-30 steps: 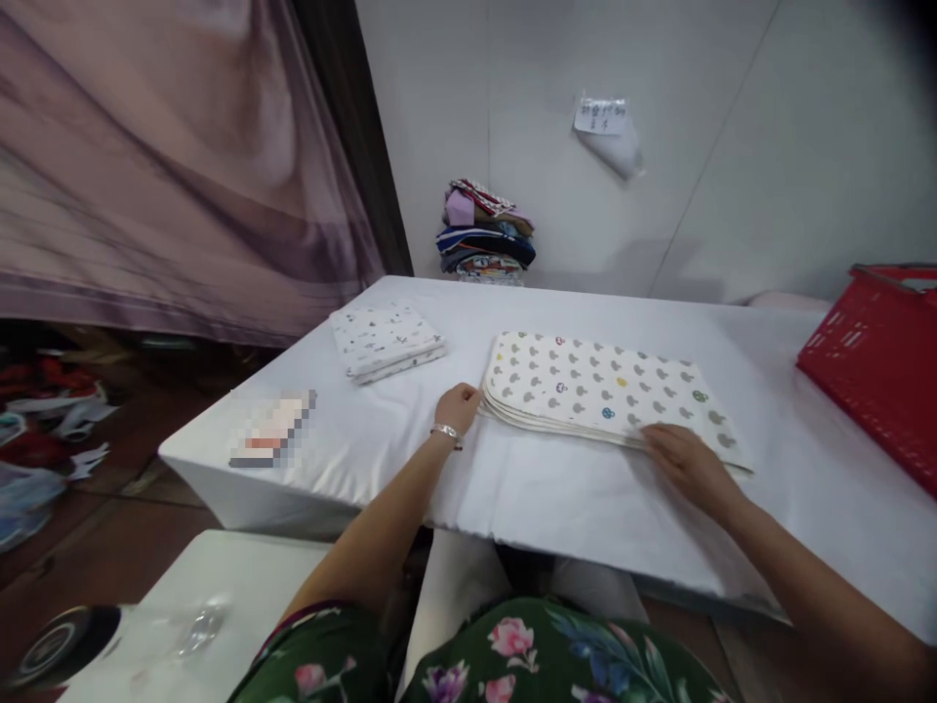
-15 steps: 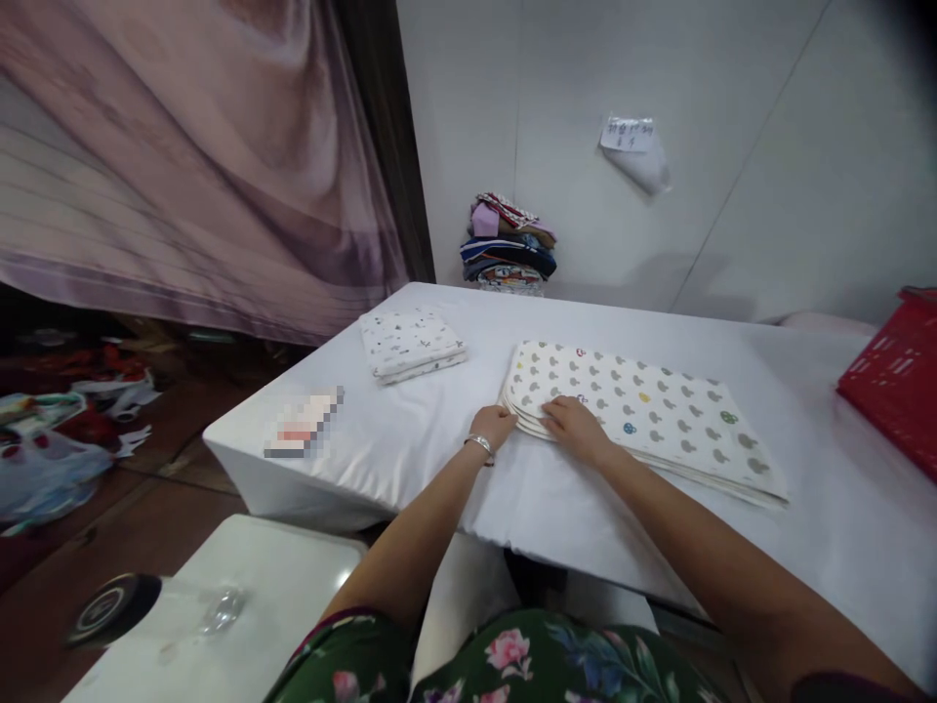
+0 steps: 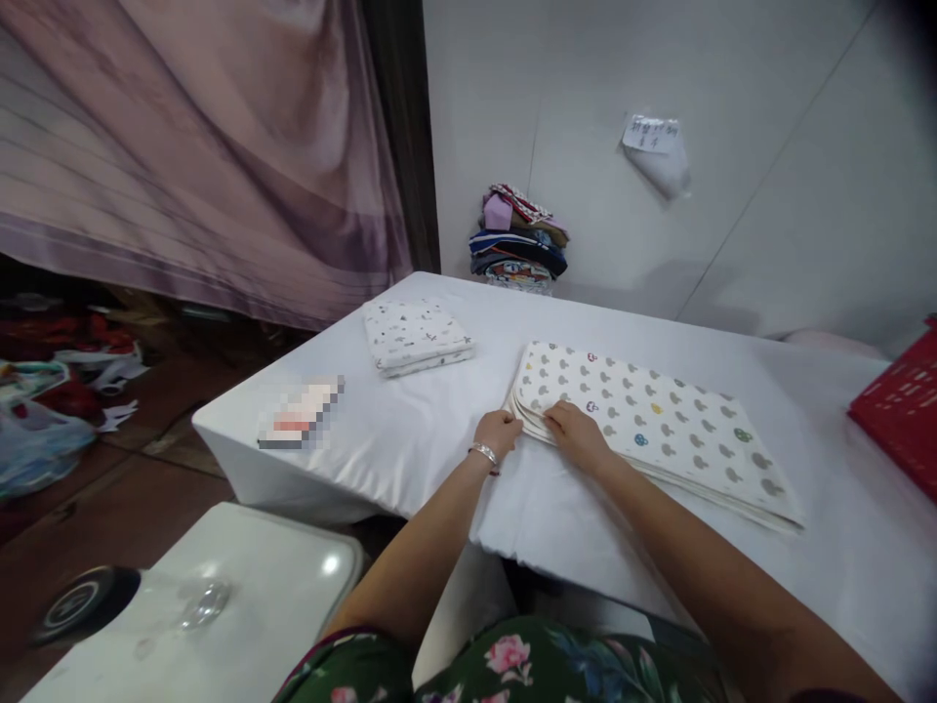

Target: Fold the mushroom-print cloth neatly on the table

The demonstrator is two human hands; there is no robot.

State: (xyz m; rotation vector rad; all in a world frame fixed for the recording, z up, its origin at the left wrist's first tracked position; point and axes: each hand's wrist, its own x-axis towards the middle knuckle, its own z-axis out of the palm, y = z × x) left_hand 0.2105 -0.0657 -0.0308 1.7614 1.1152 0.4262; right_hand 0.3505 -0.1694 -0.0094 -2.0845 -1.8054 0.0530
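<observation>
A long folded cloth (image 3: 644,410), cream with grey, yellow, blue and green motifs, lies in layers on the white-covered table (image 3: 439,430). My left hand (image 3: 499,432), a silver bracelet on its wrist, is closed on the cloth's near left corner. Just to the right, my right hand (image 3: 575,430) pinches the near edge between thumb and fingers. The upper layers curl up a little at that corner. Left of the cloth, apart from both hands, sits a smaller folded cloth (image 3: 417,335), white with a small print.
A pixelated flat object (image 3: 300,412) lies at the table's left end. Folded fabrics (image 3: 518,234) are stacked against the wall. A red basket (image 3: 900,400) stands at the right. At lower left, a bottle with a dark cap (image 3: 92,605) lies over a white surface (image 3: 270,557).
The view has shifted slightly. My right fingers have gone from resting on the cloth to pinching its edge. My left hand stays at the corner.
</observation>
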